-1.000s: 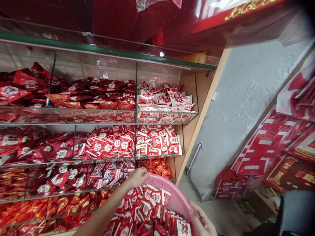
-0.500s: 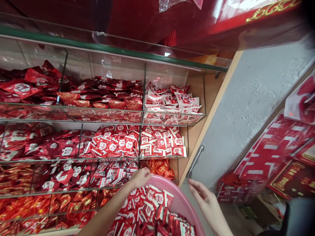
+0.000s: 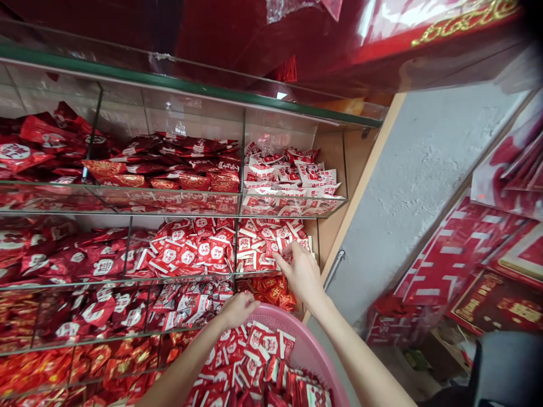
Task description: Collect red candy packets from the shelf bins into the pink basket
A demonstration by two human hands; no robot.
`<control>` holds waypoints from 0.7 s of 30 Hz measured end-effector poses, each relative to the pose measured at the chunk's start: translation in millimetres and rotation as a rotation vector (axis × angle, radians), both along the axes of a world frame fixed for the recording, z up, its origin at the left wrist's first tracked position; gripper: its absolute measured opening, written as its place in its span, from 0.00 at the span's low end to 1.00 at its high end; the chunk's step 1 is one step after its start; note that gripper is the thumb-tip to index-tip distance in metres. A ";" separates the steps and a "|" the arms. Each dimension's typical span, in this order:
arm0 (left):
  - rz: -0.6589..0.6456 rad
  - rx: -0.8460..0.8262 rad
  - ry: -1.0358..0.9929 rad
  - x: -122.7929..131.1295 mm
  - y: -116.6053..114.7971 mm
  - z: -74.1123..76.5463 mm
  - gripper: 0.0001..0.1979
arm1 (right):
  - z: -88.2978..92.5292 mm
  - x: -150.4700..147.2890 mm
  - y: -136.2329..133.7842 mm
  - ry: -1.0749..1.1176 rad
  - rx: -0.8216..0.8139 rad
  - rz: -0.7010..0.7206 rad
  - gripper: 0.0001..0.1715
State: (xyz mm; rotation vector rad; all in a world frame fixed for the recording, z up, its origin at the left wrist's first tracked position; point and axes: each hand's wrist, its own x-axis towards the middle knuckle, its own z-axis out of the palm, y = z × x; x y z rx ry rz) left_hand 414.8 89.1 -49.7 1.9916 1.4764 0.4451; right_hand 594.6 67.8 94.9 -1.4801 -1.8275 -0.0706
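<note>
A pink plastic basket (image 3: pixel 324 353), filled with red-and-white wrapped candy packets (image 3: pixel 254 362), is at the bottom centre. My left hand (image 3: pixel 238 310) has its fingers curled over the far rim of this basket. Above the basket, my right hand (image 3: pixel 303 277) reaches into the rightmost compartment of the second shelf. Its thumb and fingers are apart, right at the small red-and-white packets (image 3: pixel 258 249) there. Part of that pile is hidden behind the hand, and I see no packet between the fingers.
Glass shelves with dividers hold many red packets (image 3: pixel 178 249); a glass front edge (image 3: pixel 292 209) crosses just above my right hand. A wooden side panel (image 3: pixel 360 175) and grey wall (image 3: pixel 407 169) bound the shelves. Red packages (image 3: pixel 445 254) hang at right.
My right hand has moved up and left, from beside the basket to the packets on the second shelf. My left hand stays at the basket rim. The view has shifted slightly.
</note>
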 end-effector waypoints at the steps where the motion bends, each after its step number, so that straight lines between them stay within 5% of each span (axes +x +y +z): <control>1: 0.000 0.000 -0.003 -0.1 0.4 -0.5 0.23 | 2.9 -7.4 -0.6 -0.071 -0.004 -0.068 0.20; 7: 0.002 0.018 -0.002 -0.9 2.2 -4.2 0.23 | 14.7 -35.4 1.0 -0.347 -0.062 -0.261 0.31; 21: -0.039 0.012 -0.002 -0.3 5.8 -5.3 0.23 | 14.0 -33.1 6.8 -0.385 -0.128 -0.273 0.16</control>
